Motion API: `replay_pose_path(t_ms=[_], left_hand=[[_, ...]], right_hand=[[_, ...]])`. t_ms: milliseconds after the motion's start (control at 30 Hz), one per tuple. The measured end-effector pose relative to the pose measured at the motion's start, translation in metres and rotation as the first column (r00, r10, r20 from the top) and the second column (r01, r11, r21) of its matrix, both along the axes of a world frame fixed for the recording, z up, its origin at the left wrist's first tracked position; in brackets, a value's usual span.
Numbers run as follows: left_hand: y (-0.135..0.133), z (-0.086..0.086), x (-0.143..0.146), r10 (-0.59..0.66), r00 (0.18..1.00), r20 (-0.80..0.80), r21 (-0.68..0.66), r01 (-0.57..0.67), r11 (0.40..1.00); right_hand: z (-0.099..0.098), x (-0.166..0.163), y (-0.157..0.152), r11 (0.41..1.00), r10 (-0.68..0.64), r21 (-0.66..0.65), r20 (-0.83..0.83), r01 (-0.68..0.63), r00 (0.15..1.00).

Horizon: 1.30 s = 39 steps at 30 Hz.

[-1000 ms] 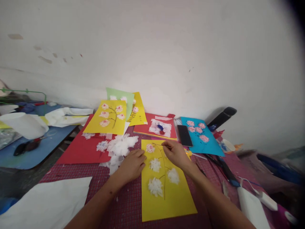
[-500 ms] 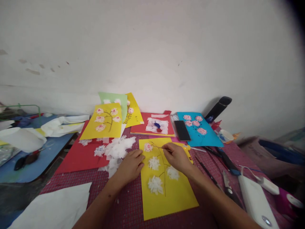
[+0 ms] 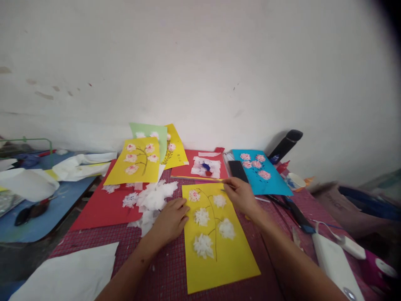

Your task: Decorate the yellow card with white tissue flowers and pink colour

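A yellow sheet (image 3: 219,255) lies in front of me on the red checked cloth, with a drawn branch and several white tissue flowers (image 3: 203,245) stuck to it; the top-left flower is dabbed pink. My left hand (image 3: 171,219) rests flat on the sheet's left edge, fingers stretched out, next to a heap of white tissue (image 3: 155,198). My right hand (image 3: 241,195) hovers at the sheet's upper right corner, fingers pinched on a thin yellow stick or brush (image 3: 200,178) that points left.
Finished flower sheets lie along the wall: yellow (image 3: 138,161), green, red (image 3: 205,165) and blue (image 3: 258,171). A black phone (image 3: 236,169), a dark bottle (image 3: 285,146), a small cup (image 3: 294,181), scissors and a white power bank (image 3: 336,263) crowd the right. White paper (image 3: 65,274) lies at the near left.
My right hand has lifted off the sheet's middle and moved up and right with the thin stick, uncovering a white flower. My left hand has stayed put.
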<state>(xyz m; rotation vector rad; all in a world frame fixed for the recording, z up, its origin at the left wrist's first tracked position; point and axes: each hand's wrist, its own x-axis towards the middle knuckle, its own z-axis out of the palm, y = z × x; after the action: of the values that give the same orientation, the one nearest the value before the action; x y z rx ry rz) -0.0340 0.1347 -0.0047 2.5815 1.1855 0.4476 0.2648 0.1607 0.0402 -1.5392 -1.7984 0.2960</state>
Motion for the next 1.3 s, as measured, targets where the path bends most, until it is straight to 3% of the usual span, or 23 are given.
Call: replay_pose_path(t_ms=[100,267,567,867,1000,1167,1300], left_hand=[[0.000,-0.002,-0.001,0.007,1.000,0.010,0.000,-0.007,1.000],[0.000,-0.002,-0.001,0.010,1.000,0.005,-0.006,-0.010,1.000],[0.002,-0.005,-0.001,-0.011,0.999,0.031,0.008,0.011,1.000],[0.003,-0.006,-0.001,-0.011,1.000,0.020,0.006,0.011,1.000],[0.002,-0.004,-0.001,-0.021,1.000,0.021,-0.007,0.021,1.000],[0.002,-0.005,-0.002,-0.013,1.000,0.015,-0.009,0.013,1.000],[0.002,-0.006,-0.001,-0.018,1.000,0.015,-0.006,0.018,1.000]], right_hand=[[-0.004,0.009,0.028,0.998,-0.058,-0.001,0.023,0.058,0.998],[-0.020,0.006,0.051,0.999,-0.035,-0.017,0.097,0.037,0.995],[-0.031,0.009,0.051,0.999,-0.033,-0.033,0.168,0.039,0.985],[-0.032,0.008,0.046,0.999,-0.041,-0.021,0.063,0.042,0.997],[-0.021,0.010,0.020,0.998,-0.056,-0.010,-0.034,0.055,0.998],[-0.014,0.010,-0.058,0.995,0.007,-0.095,-0.145,-0.021,0.989],[-0.019,0.004,-0.114,0.986,0.124,-0.103,-0.047,-0.129,0.991]])
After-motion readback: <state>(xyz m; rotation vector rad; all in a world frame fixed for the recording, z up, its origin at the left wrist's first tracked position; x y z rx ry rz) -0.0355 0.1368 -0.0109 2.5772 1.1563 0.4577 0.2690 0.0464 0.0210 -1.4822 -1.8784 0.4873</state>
